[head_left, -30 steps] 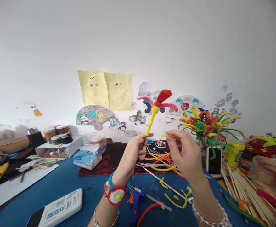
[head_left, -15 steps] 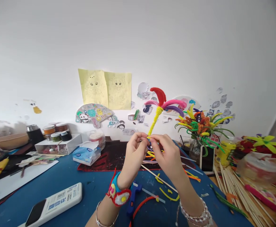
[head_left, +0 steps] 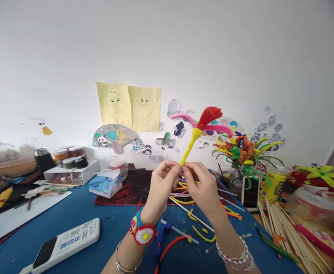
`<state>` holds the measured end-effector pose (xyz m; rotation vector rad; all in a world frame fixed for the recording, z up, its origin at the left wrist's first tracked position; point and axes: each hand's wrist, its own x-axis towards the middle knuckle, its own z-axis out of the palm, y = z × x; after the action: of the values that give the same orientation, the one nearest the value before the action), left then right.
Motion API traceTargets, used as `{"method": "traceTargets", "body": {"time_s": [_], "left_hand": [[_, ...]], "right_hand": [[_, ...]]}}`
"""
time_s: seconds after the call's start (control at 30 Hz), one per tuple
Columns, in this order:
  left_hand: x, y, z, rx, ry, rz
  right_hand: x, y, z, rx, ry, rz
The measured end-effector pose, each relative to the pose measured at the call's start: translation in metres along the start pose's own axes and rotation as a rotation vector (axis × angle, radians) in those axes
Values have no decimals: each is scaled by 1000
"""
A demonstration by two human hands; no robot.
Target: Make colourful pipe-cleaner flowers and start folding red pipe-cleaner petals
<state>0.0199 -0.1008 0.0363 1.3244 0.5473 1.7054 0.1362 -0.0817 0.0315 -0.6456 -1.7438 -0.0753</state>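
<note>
Both hands pinch the lower end of a pipe-cleaner flower (head_left: 190,147), held up above the table and leaning to the right. Its stem is wrapped in yellow, and red and pink petals spread from the top. My left hand (head_left: 164,180) grips the stem's bottom between thumb and fingertips. Close beside it, my right hand (head_left: 200,183) is closed on the same spot. The stem's very tip is hidden by the fingers. Under the hands lie a wooden stick (head_left: 194,215) and yellow pipe-cleaner pieces (head_left: 203,234).
A blue glue gun (head_left: 161,238) lies near the left wrist. To the left are a white device (head_left: 69,243) and a tissue pack (head_left: 105,184). At right stand a vase of pipe-cleaner flowers (head_left: 241,152), a phone (head_left: 250,192) and several wooden sticks (head_left: 289,232).
The flower has turned in my fingers: its red petals now point right and toward me, and the purple petal is mostly hidden. Both hands stay in nearly the same place.
</note>
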Motion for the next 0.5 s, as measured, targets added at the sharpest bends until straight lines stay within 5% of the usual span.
{"method": "traceTargets", "body": {"time_s": [0.27, 0.5], "left_hand": [[2, 2, -5, -136, -76, -139], [1, 0, -3, -77, -56, -89]], "right_hand": [[-2, -4, 3, 379, -59, 215], [-2, -7, 2, 335, -32, 232]]}}
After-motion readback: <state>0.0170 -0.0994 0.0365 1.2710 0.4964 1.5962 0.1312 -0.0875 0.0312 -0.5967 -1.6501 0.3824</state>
